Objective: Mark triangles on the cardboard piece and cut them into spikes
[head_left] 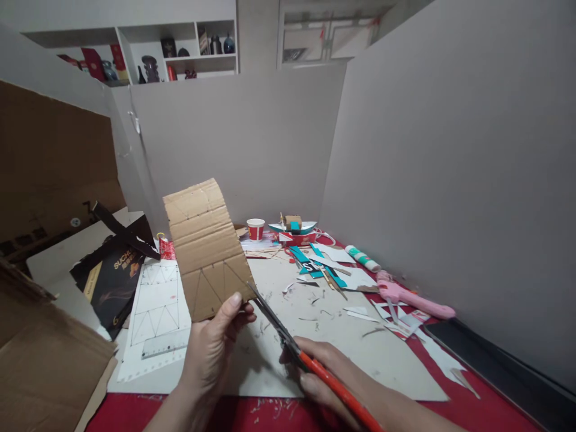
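Note:
Pinched at its lower edge by my left hand [216,339], a bent piece of brown corrugated cardboard [202,246] stands up above the table. Zigzag pencil lines run across its lower and upper parts. My right hand [321,372] is closed around the red handles of long-bladed scissors [288,342]. The scissor tips touch or overlap the cardboard's lower right corner, close to my left fingertips; whether the blades are cutting into it I cannot tell. To the left lies a white paper [148,318] with similar zigzag drawings, and a clear ruler [164,346] rests on it.
A pink glue gun [416,298] lies at the right beside a striped roll [362,259] and paper scraps. A paper cup [255,229] and a small model boat [292,226] stand at the back. Cardboard boxes [40,354] crowd the left; grey partitions [225,144] surround the table.

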A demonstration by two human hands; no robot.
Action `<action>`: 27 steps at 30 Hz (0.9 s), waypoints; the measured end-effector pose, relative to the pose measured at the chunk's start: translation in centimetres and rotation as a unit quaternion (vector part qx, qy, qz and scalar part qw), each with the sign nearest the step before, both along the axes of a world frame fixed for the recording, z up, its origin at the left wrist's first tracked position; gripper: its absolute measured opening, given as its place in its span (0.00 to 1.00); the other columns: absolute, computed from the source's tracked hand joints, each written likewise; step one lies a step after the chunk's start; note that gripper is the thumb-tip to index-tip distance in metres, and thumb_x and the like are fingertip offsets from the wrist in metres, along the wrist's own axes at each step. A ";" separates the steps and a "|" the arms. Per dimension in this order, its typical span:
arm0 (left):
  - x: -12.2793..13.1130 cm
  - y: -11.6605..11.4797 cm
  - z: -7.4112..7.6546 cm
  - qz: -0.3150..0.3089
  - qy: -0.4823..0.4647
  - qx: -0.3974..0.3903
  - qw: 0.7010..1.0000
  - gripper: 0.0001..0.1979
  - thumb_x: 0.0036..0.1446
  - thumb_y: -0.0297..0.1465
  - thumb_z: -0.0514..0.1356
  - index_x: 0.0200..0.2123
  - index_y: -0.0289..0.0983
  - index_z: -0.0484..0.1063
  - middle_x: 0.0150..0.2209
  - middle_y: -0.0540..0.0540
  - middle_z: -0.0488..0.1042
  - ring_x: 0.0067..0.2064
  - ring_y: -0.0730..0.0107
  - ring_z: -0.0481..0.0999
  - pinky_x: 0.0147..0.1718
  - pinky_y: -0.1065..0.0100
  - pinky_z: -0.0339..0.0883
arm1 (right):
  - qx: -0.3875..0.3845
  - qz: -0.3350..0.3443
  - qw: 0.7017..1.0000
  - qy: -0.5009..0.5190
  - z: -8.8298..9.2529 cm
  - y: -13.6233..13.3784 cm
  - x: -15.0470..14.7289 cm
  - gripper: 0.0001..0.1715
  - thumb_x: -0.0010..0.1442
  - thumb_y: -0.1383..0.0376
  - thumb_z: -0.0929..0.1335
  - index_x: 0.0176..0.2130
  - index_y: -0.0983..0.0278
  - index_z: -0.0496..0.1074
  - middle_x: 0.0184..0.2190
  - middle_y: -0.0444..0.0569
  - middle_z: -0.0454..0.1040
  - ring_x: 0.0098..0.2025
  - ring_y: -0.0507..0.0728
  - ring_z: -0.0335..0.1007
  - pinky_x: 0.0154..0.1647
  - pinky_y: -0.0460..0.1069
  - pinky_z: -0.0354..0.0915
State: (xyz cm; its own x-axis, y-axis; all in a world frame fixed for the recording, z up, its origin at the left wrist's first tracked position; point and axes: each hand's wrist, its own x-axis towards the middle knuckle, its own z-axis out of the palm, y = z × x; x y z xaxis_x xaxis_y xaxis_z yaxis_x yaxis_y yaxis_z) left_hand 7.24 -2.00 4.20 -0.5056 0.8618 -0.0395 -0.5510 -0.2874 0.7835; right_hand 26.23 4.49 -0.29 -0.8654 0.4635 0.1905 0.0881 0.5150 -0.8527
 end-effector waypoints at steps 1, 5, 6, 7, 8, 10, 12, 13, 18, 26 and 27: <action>0.0 0.0 -0.1 0.000 0.001 -0.001 1.000 0.14 0.38 0.32 0.75 0.28 0.30 0.80 0.27 0.44 0.79 0.30 0.67 0.78 0.31 0.67 0.76 | -0.004 -0.001 1.000 0.003 -0.2 0.0 0.0 0.28 0.61 0.42 0.61 0.36 0.64 0.67 0.27 0.44 0.64 0.28 0.53 0.55 0.32 0.47 0.61; 0.0 0.2 -0.6 -0.002 0.010 -0.003 1.000 0.14 0.39 0.34 0.74 0.27 0.29 0.80 0.26 0.43 0.79 0.30 0.67 0.78 0.31 0.67 0.76 | -0.017 -0.011 1.000 0.015 -0.7 0.1 -0.1 0.28 0.61 0.42 0.61 0.34 0.64 0.67 0.26 0.44 0.63 0.28 0.54 0.56 0.34 0.48 0.62; 0.0 0.2 -0.8 -0.005 0.014 -0.003 1.000 0.14 0.40 0.34 0.74 0.27 0.29 0.80 0.26 0.43 0.79 0.30 0.67 0.78 0.32 0.67 0.76 | -0.017 -0.015 1.000 0.018 -0.8 0.2 -0.1 0.28 0.61 0.42 0.61 0.33 0.64 0.67 0.26 0.45 0.63 0.29 0.54 0.57 0.34 0.48 0.63; 0.0 0.3 -1.0 -0.008 0.017 -0.004 1.000 0.14 0.41 0.34 0.74 0.28 0.29 0.80 0.27 0.43 0.79 0.30 0.67 0.79 0.32 0.67 0.76 | -0.016 -0.018 1.000 0.020 -0.8 0.2 -0.1 0.27 0.61 0.42 0.61 0.33 0.64 0.67 0.26 0.45 0.64 0.29 0.54 0.57 0.34 0.48 0.63; -0.1 0.3 -1.1 -0.011 0.020 -0.005 1.000 0.14 0.42 0.34 0.73 0.29 0.29 0.80 0.27 0.43 0.80 0.30 0.67 0.79 0.32 0.67 0.75 | -0.015 -0.022 0.999 0.021 -0.9 0.2 -0.1 0.27 0.61 0.42 0.61 0.32 0.63 0.67 0.26 0.45 0.64 0.29 0.54 0.57 0.35 0.48 0.63; -0.1 0.3 -1.3 -0.015 0.023 -0.009 1.000 0.14 0.43 0.34 0.73 0.30 0.29 0.80 0.27 0.43 0.80 0.30 0.67 0.79 0.32 0.68 0.75 | -0.014 -0.030 0.999 0.019 -0.9 0.2 -0.1 0.27 0.61 0.43 0.61 0.32 0.63 0.67 0.27 0.46 0.64 0.30 0.55 0.58 0.35 0.48 0.63; 0.0 0.4 -1.4 -0.014 0.023 -0.009 1.000 0.13 0.43 0.33 0.73 0.30 0.29 0.80 0.27 0.43 0.80 0.30 0.68 0.79 0.31 0.68 0.75 | -0.012 -0.037 0.999 0.015 -0.9 0.2 0.0 0.27 0.61 0.43 0.61 0.33 0.63 0.67 0.27 0.46 0.65 0.30 0.55 0.59 0.36 0.48 0.64; 0.0 0.4 -1.4 -0.013 0.022 -0.008 1.000 0.13 0.43 0.33 0.73 0.30 0.29 0.80 0.27 0.43 0.80 0.30 0.68 0.79 0.31 0.68 0.75 | -0.012 -0.039 0.999 0.012 -0.9 0.2 0.0 0.27 0.61 0.43 0.61 0.33 0.63 0.68 0.27 0.46 0.65 0.30 0.55 0.59 0.36 0.48 0.64; 0.0 0.4 -1.4 -0.009 0.021 -0.007 1.000 0.13 0.44 0.33 0.73 0.31 0.29 0.80 0.27 0.43 0.80 0.30 0.67 0.79 0.32 0.68 0.75 | -0.016 -0.027 0.999 0.011 -0.8 0.2 0.0 0.27 0.62 0.43 0.61 0.33 0.64 0.68 0.27 0.46 0.65 0.31 0.55 0.59 0.36 0.48 0.64; 0.1 0.3 -1.4 -0.012 0.033 -0.008 0.999 0.12 0.45 0.33 0.72 0.30 0.30 0.80 0.27 0.43 0.80 0.29 0.68 0.79 0.31 0.68 0.75 | -0.017 -0.036 0.999 0.006 -0.9 0.1 0.0 0.25 0.61 0.44 0.62 0.33 0.62 0.70 0.26 0.47 0.67 0.29 0.57 0.61 0.35 0.50 0.65; 0.1 0.2 -1.3 -0.012 0.035 -0.008 0.999 0.12 0.45 0.33 0.72 0.30 0.30 0.80 0.27 0.43 0.80 0.29 0.68 0.78 0.31 0.69 0.75 | -0.017 -0.037 0.999 0.006 -0.9 0.1 0.0 0.25 0.61 0.44 0.62 0.33 0.62 0.70 0.26 0.47 0.67 0.29 0.57 0.61 0.35 0.50 0.65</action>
State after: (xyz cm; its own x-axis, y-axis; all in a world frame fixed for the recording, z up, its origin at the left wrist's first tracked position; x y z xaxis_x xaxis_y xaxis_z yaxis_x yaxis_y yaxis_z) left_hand 7.38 -1.76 2.87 -0.4860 0.8738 -0.0187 -0.5018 -0.2615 0.8245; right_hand 26.25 4.59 -1.18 -0.8265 0.5323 0.1832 0.1150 0.4782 -0.8707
